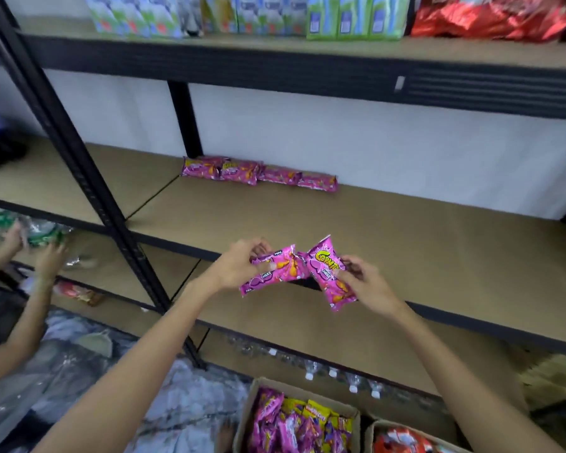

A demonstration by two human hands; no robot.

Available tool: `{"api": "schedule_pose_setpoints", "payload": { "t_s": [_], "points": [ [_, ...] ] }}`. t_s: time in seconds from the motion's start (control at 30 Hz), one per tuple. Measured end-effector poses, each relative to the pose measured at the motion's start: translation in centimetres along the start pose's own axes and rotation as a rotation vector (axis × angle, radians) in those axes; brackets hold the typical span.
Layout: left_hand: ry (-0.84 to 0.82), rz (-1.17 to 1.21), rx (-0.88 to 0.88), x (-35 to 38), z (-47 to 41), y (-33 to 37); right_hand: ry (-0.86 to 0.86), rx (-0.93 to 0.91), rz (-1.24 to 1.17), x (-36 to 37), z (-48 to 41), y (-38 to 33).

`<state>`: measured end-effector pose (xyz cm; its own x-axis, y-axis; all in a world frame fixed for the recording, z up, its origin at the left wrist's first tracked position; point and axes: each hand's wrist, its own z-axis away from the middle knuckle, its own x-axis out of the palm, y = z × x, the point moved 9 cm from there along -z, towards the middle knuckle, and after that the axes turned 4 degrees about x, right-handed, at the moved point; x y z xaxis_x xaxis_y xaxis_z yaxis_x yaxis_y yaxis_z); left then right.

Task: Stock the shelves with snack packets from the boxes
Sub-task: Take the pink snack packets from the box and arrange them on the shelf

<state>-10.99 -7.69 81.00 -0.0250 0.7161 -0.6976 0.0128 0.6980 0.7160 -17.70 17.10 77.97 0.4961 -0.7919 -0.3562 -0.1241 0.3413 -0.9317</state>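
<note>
My left hand (242, 264) pinches one pink snack packet (275, 273), and my right hand (366, 282) pinches a second pink packet (329, 273); the two packets are joined at a seam between my hands. Both hang over the front edge of the middle shelf (389, 230). A row of several pink packets (258, 173) lies at the back of that shelf against the white wall. Below me stands an open cardboard box (294, 420) full of pink and yellow packets.
Another person's hands (33, 253) handle green packets on the left shelf unit. A black upright post (89, 178) divides the units. The top shelf holds green-blue cartons (353, 18) and red bags (490, 14). A second box with red packets (402, 439) and water bottles (334, 371) sit low.
</note>
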Motion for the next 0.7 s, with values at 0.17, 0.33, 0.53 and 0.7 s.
{"api": "schedule_pose_setpoints", "payload": {
  "t_s": [0.17, 0.33, 0.53, 0.7],
  "points": [
    [-0.022, -0.09, 0.061, -4.4, -6.1, -1.2, 0.062, -0.013, 0.036, 0.2, -6.8, -2.5],
    [-0.105, -0.12, 0.074, -7.0, -11.7, -4.2, 0.087, 0.014, 0.158, 1.0, -13.1, -4.1],
    [-0.168, -0.143, 0.063, -8.6, -17.2, -7.5, 0.191, 0.026, 0.244, 1.1, -18.7, -5.6],
    [-0.198, -0.176, 0.112, -9.2, -21.1, -8.1, 0.159, 0.064, 0.307, 1.2, -21.6, -6.5]
  ]
}}
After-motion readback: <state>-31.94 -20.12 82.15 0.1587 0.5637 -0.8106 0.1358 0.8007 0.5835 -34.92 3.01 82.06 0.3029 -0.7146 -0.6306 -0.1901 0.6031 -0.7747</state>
